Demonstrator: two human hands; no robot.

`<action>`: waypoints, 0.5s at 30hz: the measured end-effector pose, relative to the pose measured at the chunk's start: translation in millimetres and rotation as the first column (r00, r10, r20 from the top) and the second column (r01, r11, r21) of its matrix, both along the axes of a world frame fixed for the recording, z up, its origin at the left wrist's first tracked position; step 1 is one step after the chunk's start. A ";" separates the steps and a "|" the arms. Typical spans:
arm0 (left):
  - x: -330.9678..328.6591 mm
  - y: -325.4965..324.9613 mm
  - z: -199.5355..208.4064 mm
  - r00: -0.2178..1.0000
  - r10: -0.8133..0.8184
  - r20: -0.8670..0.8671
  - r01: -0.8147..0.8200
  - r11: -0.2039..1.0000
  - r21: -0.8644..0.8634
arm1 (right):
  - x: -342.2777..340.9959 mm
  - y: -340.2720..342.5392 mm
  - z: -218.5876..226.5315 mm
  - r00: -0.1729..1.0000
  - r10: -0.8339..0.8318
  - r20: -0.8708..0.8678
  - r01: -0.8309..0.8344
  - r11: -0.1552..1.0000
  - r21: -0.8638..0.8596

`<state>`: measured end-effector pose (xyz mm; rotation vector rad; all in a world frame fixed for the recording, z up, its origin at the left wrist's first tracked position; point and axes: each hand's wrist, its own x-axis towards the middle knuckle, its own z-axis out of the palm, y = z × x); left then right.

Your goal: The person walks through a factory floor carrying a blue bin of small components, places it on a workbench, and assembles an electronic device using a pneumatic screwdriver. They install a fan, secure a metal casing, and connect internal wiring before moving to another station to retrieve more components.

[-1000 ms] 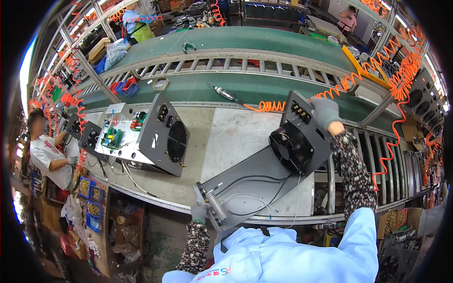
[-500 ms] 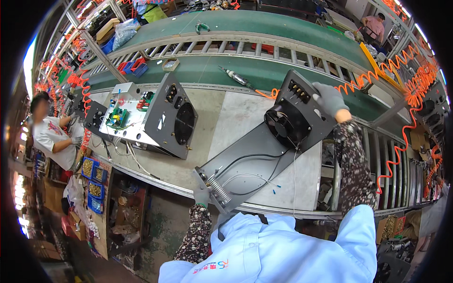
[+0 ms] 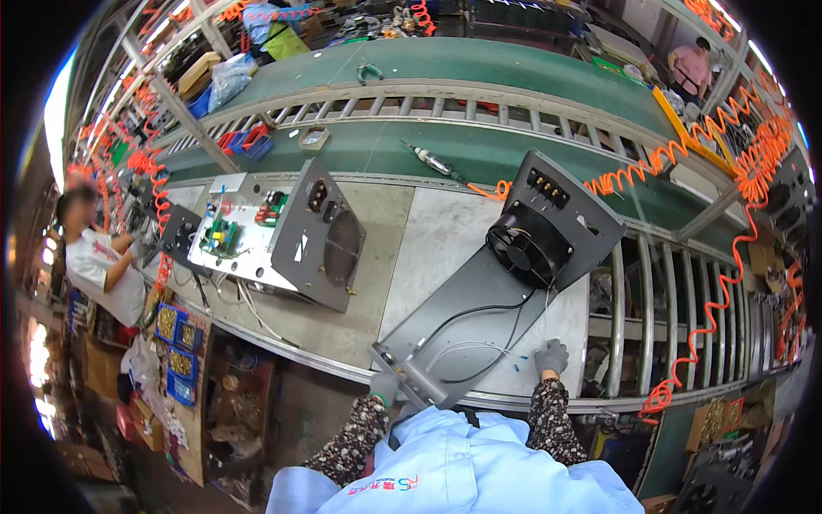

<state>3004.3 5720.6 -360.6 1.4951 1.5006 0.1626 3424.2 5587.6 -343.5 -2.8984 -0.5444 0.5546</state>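
Observation:
A long grey metal chassis [image 3: 454,317] lies slantwise on the bench before me. Its upright end panel [image 3: 591,224] is at the far right, with a black fan [image 3: 529,248] on it. My left hand [image 3: 385,387], in a grey glove, grips the near left corner, beside a metal cylinder [image 3: 421,381] blurred by motion. My right hand [image 3: 550,356], also gloved, is closed at the chassis's right side, where a thin white wire [image 3: 546,315] from the fan runs into its fingers. Black cables [image 3: 462,324] and white leads with blue tips curve over the base.
Left of the chassis stands a second unit [image 3: 312,244] with green circuit boards. A power screwdriver [image 3: 435,161] on an orange coiled hose lies on the green conveyor [image 3: 360,141] behind. Metal rollers [image 3: 651,317] are at right. Blue screw bins [image 3: 181,364] and a co-worker [image 3: 103,265] are at left.
My right hand has left the top of the end panel and come down toward me to the white wire. The chassis has shifted slightly nearer and right, with my left hand still at its corner.

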 end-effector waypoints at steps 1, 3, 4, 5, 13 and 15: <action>5.5 -2.3 -8.9 0.997 -0.083 0.004 0.083 0.996 -0.023 | 2.2 -4.8 0.7 0.999 0.021 0.046 -0.018 0.997 -0.071; 40.8 -11.2 30.8 0.984 0.151 0.099 -0.114 0.945 -0.307 | 15.0 -24.2 -16.3 0.991 -0.089 -0.102 0.101 0.987 0.122; 44.9 -10.2 28.2 0.968 0.211 0.139 -0.143 0.909 -0.391 | 37.3 -47.7 -43.6 0.939 -0.168 -0.300 0.274 0.892 0.359; 50.4 -8.4 35.3 0.942 0.297 0.154 -0.193 0.858 -0.476 | 38.7 -48.2 -37.4 0.852 -0.157 -0.500 0.444 0.723 0.530; 65.0 -17.6 53.7 0.946 0.318 0.063 -0.125 0.537 -0.834 | -45.6 -106.1 47.5 0.969 -0.087 -0.232 0.198 0.836 0.512; 59.5 -12.3 43.6 0.960 0.260 0.106 -0.048 0.523 -0.851 | -93.0 -111.4 71.1 0.929 -0.123 -0.350 0.300 0.803 0.515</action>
